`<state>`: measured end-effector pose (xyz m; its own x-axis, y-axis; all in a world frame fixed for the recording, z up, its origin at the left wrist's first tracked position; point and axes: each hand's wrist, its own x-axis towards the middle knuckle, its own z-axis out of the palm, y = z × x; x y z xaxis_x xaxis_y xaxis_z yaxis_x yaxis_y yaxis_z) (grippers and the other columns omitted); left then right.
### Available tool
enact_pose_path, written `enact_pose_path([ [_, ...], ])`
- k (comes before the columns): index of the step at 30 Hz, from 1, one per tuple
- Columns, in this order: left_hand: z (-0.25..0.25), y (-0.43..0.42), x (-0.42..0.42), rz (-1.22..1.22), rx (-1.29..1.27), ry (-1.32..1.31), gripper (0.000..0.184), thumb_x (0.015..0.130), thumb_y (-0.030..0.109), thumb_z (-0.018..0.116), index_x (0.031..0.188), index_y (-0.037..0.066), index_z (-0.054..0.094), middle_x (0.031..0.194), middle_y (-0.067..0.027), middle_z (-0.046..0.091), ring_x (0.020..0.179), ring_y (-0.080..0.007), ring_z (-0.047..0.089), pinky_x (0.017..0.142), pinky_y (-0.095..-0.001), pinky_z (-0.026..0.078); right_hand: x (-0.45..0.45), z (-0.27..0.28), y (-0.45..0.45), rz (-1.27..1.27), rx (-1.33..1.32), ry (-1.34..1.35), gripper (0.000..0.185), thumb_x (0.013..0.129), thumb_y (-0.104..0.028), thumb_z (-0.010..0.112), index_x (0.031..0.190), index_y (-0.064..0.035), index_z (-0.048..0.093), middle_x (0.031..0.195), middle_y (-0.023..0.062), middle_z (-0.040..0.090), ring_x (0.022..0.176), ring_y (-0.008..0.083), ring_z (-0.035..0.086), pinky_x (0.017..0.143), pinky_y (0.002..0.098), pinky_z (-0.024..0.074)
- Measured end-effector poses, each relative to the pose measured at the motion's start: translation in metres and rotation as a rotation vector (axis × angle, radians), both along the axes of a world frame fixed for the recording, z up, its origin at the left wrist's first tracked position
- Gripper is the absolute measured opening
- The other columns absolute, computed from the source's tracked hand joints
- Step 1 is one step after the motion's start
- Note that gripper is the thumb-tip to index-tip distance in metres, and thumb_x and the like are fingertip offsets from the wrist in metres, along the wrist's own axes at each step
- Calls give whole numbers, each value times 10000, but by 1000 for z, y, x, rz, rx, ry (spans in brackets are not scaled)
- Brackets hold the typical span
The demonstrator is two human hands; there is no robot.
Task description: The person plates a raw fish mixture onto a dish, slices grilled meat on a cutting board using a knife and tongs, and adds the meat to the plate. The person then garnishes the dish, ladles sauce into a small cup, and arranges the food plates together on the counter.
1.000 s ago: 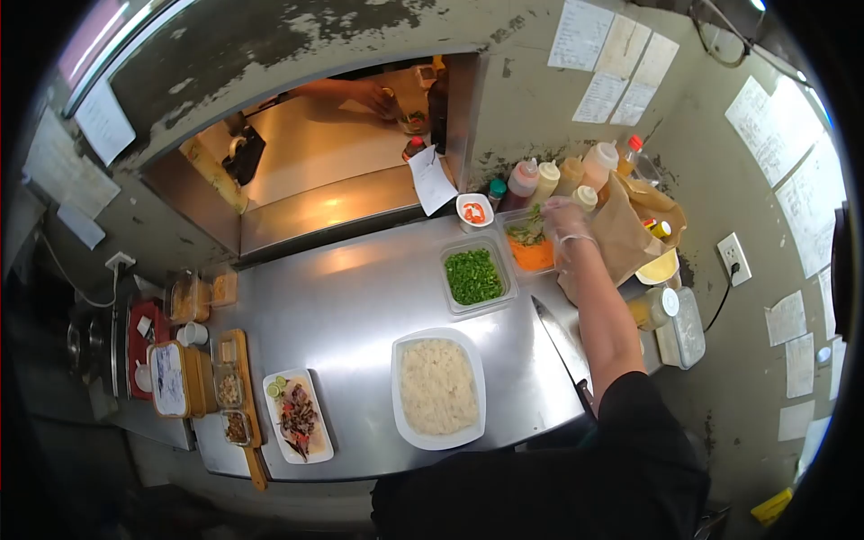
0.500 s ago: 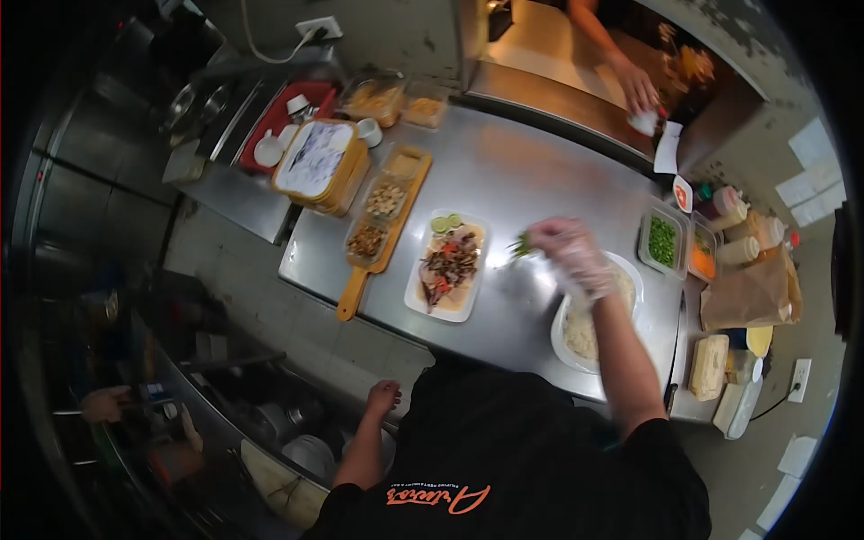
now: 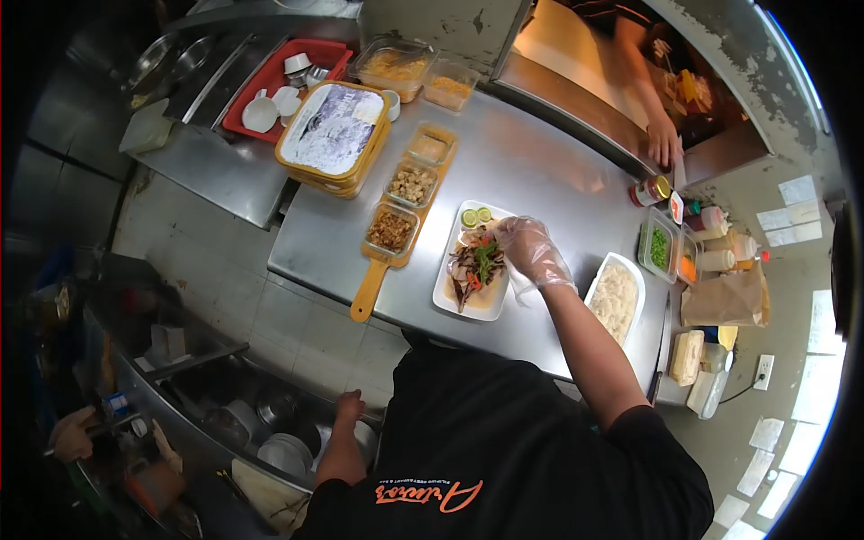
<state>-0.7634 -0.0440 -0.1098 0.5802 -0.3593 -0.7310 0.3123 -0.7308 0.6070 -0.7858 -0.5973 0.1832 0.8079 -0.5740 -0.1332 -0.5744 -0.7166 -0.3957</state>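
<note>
My right hand point(image 3: 533, 255), in a clear plastic glove, is over the right edge of a white oblong plate point(image 3: 444, 297). Its fingers are closed at a green herb sprig point(image 3: 487, 261) that rests on brown shredded food with red pieces; the fingertips are partly hidden. Two green citrus slices point(image 3: 476, 216) lie at the plate's far end. My bare left hand point(image 3: 349, 405) hangs away from the counter, holding nothing, with its fingers loosely apart. A white dish of rice point(image 3: 616, 297) stands right of my right forearm.
A wooden paddle board point(image 3: 367, 292) carries several glass containers. Left of it are stacked tubs point(image 3: 333, 135) and a red tray point(image 3: 339, 59). Chopped greens point(image 3: 660, 247), a yellow-lidded jar point(image 3: 650, 190) and bottles point(image 3: 711, 220) stand right. Another person's hand point(image 3: 664, 144) reaches through the hatch.
My right hand has moved left with the herb sprig, which now rests on the food. The yellow-lidded jar now stands near the hatch. My left hand's fingers have loosened.
</note>
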Motion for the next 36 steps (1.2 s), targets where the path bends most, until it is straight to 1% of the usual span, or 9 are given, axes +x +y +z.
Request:
enact_pose_path([
  [5,53,-76,48,434,136,310,188,890,235,570,953,58,563,704,-69,591,511,-148,541,420,-291,404,0,-3,-7,6,-29,-41,249,899,-241,567,1016,-53,679,898,203,668,884,376,638,818,426,498],
  [11,54,-114,64,336,52,270,257,900,303,602,1027,80,602,754,-49,619,585,-123,566,487,-271,437,-1,29,39,21,26,326,242,909,-281,543,961,-86,676,843,142,677,789,332,654,730,444,520],
  [13,57,-121,63,307,56,283,259,899,307,607,1027,82,609,758,-45,622,591,-121,568,495,-270,439,-9,3,48,-70,20,57,347,872,-354,612,743,-34,642,744,194,636,729,362,627,705,452,498],
  [17,58,-119,60,310,67,301,237,898,290,610,1023,88,610,748,-37,612,581,-114,556,490,-269,430,-8,-10,27,81,-313,278,329,903,-294,541,781,-5,639,751,207,633,733,388,618,711,462,493],
  [21,49,-106,61,281,177,321,254,889,269,610,1045,69,626,797,-83,656,619,-176,611,529,-324,465,-4,9,16,-116,-36,126,336,914,-294,516,805,-9,657,825,204,657,770,389,623,744,450,502],
  [27,-43,-58,28,-1078,-51,-147,350,883,280,569,1111,26,645,1046,-184,674,925,-326,659,815,-408,495,-20,33,60,-9,208,266,273,915,-245,558,934,-4,685,951,210,666,920,359,625,853,425,489],
  [29,37,-95,14,-532,-52,191,364,895,286,553,1099,3,656,1019,-166,691,893,-284,666,817,-389,494,-28,39,67,-27,246,198,283,912,-244,572,972,10,681,961,212,668,932,353,630,870,419,489],
  [32,83,-123,16,-311,-185,375,366,883,241,573,1137,-13,644,1002,-153,694,869,-209,651,819,-364,494,-41,52,79,127,279,208,476,901,-415,574,1009,39,667,976,245,660,947,360,635,882,419,488],
  [36,114,-149,47,-774,125,224,401,849,132,608,1225,-8,594,966,-150,691,848,-160,627,784,-319,495,-86,28,105,-26,319,158,485,957,-454,449,1060,-24,649,923,235,656,914,400,620,873,458,466],
])
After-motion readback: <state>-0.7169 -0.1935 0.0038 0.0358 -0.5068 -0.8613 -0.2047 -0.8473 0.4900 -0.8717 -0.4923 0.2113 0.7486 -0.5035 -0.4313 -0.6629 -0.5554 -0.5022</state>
